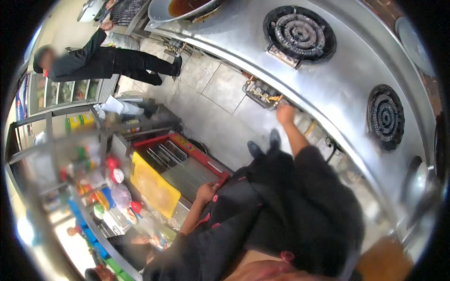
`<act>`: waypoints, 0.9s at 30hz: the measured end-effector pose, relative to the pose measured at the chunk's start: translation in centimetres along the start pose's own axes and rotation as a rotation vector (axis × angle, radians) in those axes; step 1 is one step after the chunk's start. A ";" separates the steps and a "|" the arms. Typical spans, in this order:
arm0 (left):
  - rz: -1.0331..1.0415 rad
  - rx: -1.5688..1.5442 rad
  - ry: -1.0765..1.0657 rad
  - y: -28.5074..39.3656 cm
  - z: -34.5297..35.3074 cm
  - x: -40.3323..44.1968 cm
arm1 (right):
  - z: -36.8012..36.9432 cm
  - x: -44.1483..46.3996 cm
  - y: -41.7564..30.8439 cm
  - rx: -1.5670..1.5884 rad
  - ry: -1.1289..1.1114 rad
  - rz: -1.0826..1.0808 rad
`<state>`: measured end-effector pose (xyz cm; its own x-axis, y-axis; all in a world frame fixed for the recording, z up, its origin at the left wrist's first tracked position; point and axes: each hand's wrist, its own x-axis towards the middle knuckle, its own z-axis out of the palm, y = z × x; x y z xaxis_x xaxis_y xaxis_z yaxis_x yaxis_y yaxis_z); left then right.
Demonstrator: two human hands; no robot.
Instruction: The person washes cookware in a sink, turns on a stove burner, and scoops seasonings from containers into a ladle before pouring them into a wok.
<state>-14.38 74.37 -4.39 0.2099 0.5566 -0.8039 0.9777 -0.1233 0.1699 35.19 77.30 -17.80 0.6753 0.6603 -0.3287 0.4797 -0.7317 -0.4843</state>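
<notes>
My right hand (285, 114) is closed at the front of the metal stove, beside the brass gas valves (269, 98). What its fingers hold is too small to make out. A small orange patch shows just above the fingertips. On the other side, my left hand (206, 192) is curled at the corner of a steel cooking unit (190, 175) with red trim. Next to that hand, a yellow cutting board (153, 185) lies on the unit. Two round burners, one large (300, 33) and one farther right (386, 117), sit in the stove top.
A large pan of dark liquid (187, 7) sits at the stove's far end. A person in dark clothes (89, 63) stands at upper left, one arm stretched out. Shelving (51, 140) with bottles and containers lines the left. Grey floor tiles (206, 100) separate the stove and unit.
</notes>
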 end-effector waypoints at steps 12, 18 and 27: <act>0.293 0.032 0.027 6.4 -8.3 8.3 | -25.1 -15.0 -1.7 1.024 0.272 0.063; 0.337 0.126 -0.021 6.4 -15.2 13.9 | -23.2 -7.2 -6.3 1.474 0.323 0.038; 0.509 0.348 -0.001 -0.5 -33.2 19.3 | -11.9 19.1 -24.4 1.880 0.422 0.003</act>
<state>-10.68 112.43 -1.05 0.6499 0.3563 -0.6713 0.6957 -0.6346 0.3367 43.08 105.71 -2.62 0.8843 0.3714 -0.2830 -0.4554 0.5516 -0.6989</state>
